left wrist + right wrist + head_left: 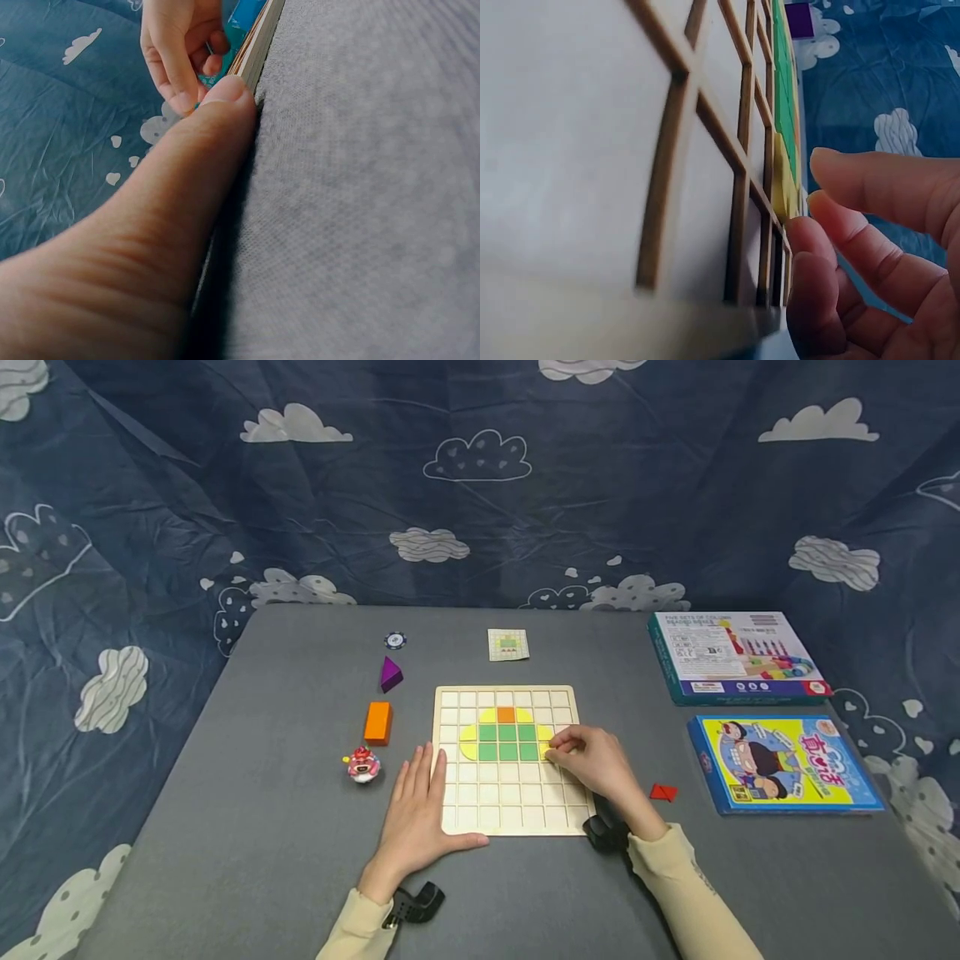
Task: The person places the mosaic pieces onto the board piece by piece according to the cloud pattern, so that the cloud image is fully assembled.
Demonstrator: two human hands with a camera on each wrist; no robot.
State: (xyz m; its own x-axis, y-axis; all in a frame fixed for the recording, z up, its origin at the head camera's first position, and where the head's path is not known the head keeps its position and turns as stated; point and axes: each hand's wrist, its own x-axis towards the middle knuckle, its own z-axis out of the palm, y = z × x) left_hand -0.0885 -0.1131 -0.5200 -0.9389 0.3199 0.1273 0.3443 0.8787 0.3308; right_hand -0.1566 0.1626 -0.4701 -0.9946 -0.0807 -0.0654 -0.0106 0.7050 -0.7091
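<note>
A pale wooden grid board (500, 795) lies flat, holding green square tiles (507, 742), an orange square tile (506, 715) and yellow curved tiles along the sides and top. My right hand (596, 764) is over the board's right side, bent fingertips right at the yellow tile (782, 180) on the pattern's right end. Its thumb and index finger stand slightly apart in the right wrist view, with nothing seen between them. Flat at the board's left edge rests my left hand (418, 810), fingers straight and thumb spread along the front edge.
Behind the board lies a small pattern card (508, 645). To the left are a poker chip (395, 641), purple triangular block (391, 674), orange block (378, 723) and pink figurine (363, 765). Red triangular tiles (663, 792) lie right, near two boxes (738, 657), (787, 764).
</note>
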